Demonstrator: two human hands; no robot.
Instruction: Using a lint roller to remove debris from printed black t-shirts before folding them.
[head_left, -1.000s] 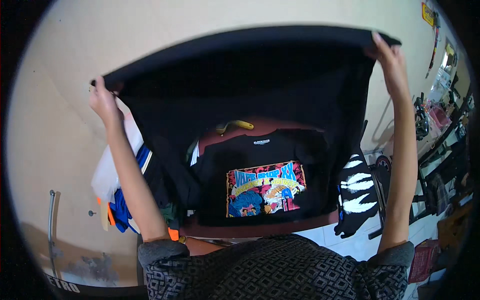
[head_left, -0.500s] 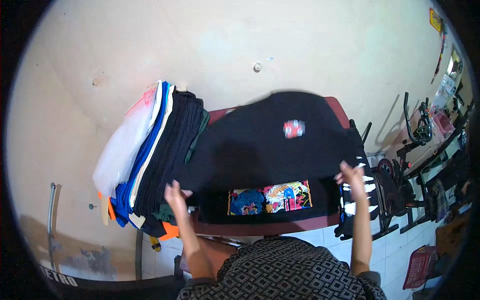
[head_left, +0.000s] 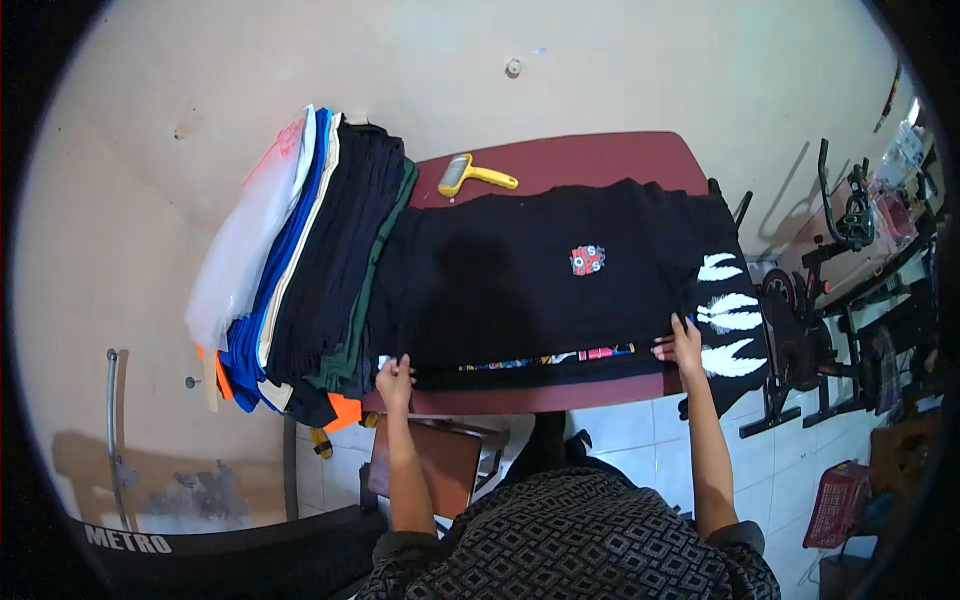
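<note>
A black T-shirt (head_left: 480, 260) with a small red and white print lies spread across the table, its surface slightly wrinkled. My left hand (head_left: 396, 380) pinches its near left corner. At the near right corner, my right hand (head_left: 682, 345) has its fingers closed on the fabric's edge. Beneath the near edge shows a strip of a colourful printed panel (head_left: 600, 352) on another black garment. Past my right hand, black cloth with white feather-like prints (head_left: 730, 312) hangs over the table's right end. A lint roller (head_left: 470, 176) with a yellow handle rests beyond the shirt.
The dark red table (head_left: 590, 160) stands against a wall. On its left rises a stack of folded garments (head_left: 335, 250) with a plastic-wrapped pack (head_left: 250, 240). A brown stool (head_left: 425, 465) is below the near edge. An exercise bike (head_left: 800, 270) and red basket (head_left: 838, 503) stand to the right.
The black T-shirt has come down flat from its billowed shape, covering most of the colourful panel. Both hands are still at its near edge. The lint roller has come into sight.
</note>
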